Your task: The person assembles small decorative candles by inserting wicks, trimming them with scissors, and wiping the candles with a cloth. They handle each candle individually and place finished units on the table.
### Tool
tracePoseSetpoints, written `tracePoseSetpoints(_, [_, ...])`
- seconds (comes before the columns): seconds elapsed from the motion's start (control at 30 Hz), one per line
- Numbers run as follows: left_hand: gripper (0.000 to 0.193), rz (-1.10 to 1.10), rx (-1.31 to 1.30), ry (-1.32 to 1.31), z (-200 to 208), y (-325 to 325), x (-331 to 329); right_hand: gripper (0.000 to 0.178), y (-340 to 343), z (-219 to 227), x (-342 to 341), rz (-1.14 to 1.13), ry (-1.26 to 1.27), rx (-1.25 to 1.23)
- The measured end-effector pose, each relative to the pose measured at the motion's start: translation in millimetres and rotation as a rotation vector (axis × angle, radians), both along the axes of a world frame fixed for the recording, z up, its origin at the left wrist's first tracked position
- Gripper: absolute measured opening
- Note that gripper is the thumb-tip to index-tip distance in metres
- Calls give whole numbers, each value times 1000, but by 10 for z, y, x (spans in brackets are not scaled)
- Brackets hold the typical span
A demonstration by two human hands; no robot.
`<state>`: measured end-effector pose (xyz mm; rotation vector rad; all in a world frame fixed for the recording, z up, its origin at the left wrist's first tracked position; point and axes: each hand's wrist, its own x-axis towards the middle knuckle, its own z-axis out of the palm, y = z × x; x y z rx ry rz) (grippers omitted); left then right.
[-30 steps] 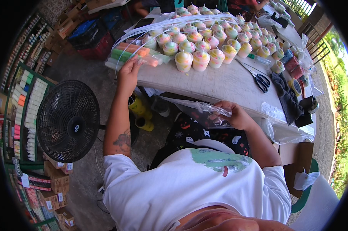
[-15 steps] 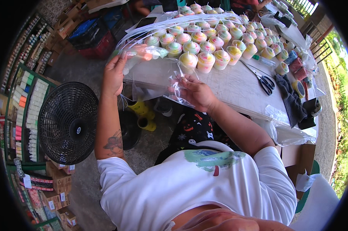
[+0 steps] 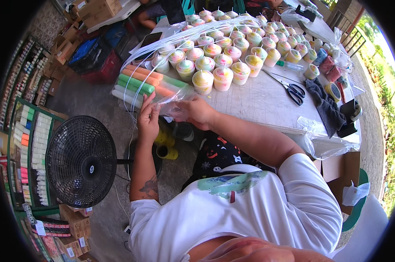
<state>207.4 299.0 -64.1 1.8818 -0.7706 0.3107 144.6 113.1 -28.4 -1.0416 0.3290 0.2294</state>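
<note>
Orange, green and white candle sticks point(image 3: 140, 81) lie in a clear plastic bag point(image 3: 176, 97) at the table's left edge. The bag's loose end reaches toward my hands. My left hand point(image 3: 149, 117) has its fingers closed at the near edge of the plastic, just below the sticks. Close by on the right, my right hand point(image 3: 198, 112) grips the gathered film, its fingertips partly hidden behind it. Long white wick strands point(image 3: 197, 31) arch over the sticks and hang past the table edge. Behind stand many pastel cup-shaped candles point(image 3: 202, 82) with upright wicks.
Dark-handled scissors point(image 3: 294, 92), a grey cloth point(image 3: 324, 107) and a roll of tape point(image 3: 332, 92) lie to the right on the table point(image 3: 258, 105). A black fan point(image 3: 81, 161) stands left of my arm. Yellow cylinders point(image 3: 166, 148) are below the table edge.
The bag of candle sticks has swung left and down to the table's edge, its sticks now plainly seen. My right hand has moved left, and my left hand lower, so both are closer together.
</note>
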Motion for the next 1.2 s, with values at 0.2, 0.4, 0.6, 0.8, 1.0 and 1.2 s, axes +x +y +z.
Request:
tracePoseSetpoints(0.2, [19,89,279,-255,-96,-157,-63,44,-641,150,-886,72,-108,-127])
tracePoseSetpoints(0.4, [29,271,536,-211,205,-199,-386,22,-1188,-27,-1461,59,-188,-391])
tracePoseSetpoints(0.6, [35,110,445,217,988,-159,-438,15,-1472,-62,-1636,-114,-287,-682])
tracePoseSetpoints(0.8, [46,134,319,-1,988,-101,1502,10,-1540,-131,-1501,-222,-322,-675])
tracePoseSetpoints(1.0, [68,109,450,201,422,76,2694,8,-1581,-254,-1504,-210,-341,-854])
tracePoseSetpoints(1.2, [53,85,605,253,490,110,2838,8,-1567,-104,-1496,-182,-307,-875])
